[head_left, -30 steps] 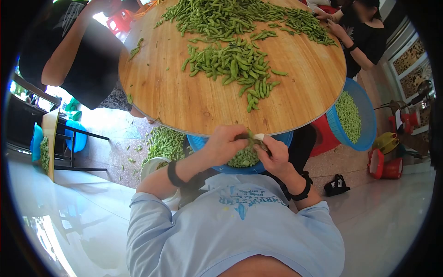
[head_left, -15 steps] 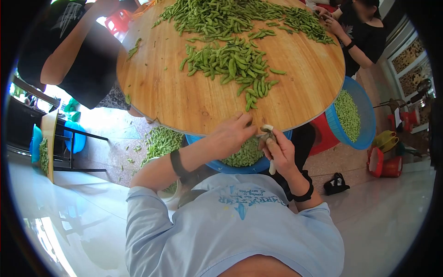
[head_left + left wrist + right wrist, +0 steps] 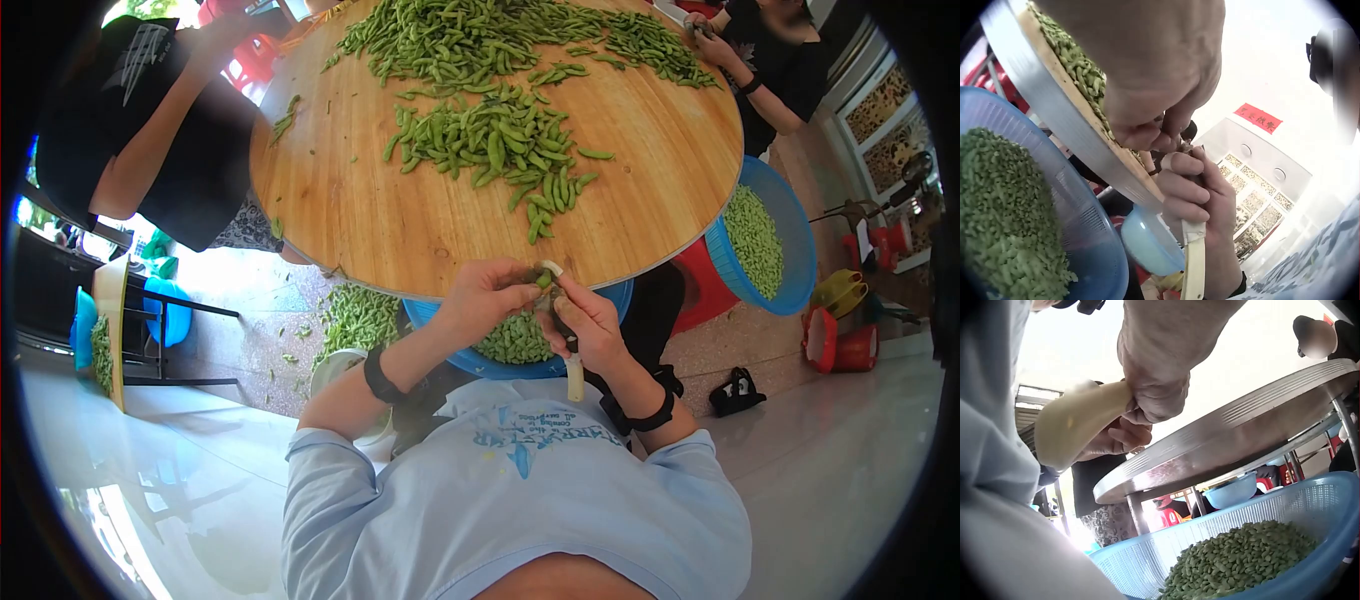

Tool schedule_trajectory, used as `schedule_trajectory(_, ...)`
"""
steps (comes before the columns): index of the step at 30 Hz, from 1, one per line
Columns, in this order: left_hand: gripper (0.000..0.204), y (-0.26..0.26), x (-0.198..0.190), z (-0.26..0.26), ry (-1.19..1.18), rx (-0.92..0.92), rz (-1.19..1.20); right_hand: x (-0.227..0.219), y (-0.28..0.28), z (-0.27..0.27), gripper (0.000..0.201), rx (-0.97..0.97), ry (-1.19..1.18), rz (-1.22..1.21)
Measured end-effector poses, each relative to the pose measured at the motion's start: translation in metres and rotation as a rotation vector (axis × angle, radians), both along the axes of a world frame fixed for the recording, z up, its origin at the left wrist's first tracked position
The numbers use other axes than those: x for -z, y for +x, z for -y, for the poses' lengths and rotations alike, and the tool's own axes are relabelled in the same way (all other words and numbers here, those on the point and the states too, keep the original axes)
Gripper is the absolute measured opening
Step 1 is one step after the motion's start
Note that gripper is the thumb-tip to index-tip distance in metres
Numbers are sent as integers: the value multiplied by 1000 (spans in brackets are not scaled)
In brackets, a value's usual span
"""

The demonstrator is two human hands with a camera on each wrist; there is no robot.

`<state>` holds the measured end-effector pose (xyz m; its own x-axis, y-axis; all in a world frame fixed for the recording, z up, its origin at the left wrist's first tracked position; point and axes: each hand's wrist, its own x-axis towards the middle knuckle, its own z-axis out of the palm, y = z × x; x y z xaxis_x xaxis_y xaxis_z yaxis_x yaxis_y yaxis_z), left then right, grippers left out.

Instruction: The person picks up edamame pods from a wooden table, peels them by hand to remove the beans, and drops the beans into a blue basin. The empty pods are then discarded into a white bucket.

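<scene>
My left hand [image 3: 490, 298] pinches a green soybean pod [image 3: 544, 280] just in front of the table edge. Close against it, my right hand [image 3: 592, 328] grips a tool with a long cream handle [image 3: 575, 382]; its working end is hidden by the fingers. A small white piece [image 3: 551, 268] shows at the right thumb side, by the pod. Both hands are over a blue basket [image 3: 1310, 584] of shelled green beans [image 3: 1241, 556]. In the left wrist view the cream handle [image 3: 1194, 269] sticks out below the curled right fingers.
A round wooden table [image 3: 640, 220] carries heaps of soybean pods [image 3: 490, 140]. Another blue basket [image 3: 795, 260] of beans stands at the right. Empty-looking pods [image 3: 355, 320] litter the floor beside a pale bucket [image 3: 335, 370]. Two people [image 3: 780, 90] [image 3: 120, 130] sit across the table.
Half a second ago my left hand was at the table edge, apart from the right. It has drawn back to the right hand, with a pod now between its fingers.
</scene>
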<state>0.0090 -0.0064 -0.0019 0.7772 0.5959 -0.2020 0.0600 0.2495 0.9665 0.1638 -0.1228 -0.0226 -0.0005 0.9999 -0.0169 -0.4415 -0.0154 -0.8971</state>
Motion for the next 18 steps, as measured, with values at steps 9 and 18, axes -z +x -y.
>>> schedule_trajectory(9,15,-8,12,3,76,-4,85,0,1,-4,41,-60,27,-44)
schedule_trajectory(18,13,-10,7,0,18,-23,72,4,-6,-6,37,129,202,383)
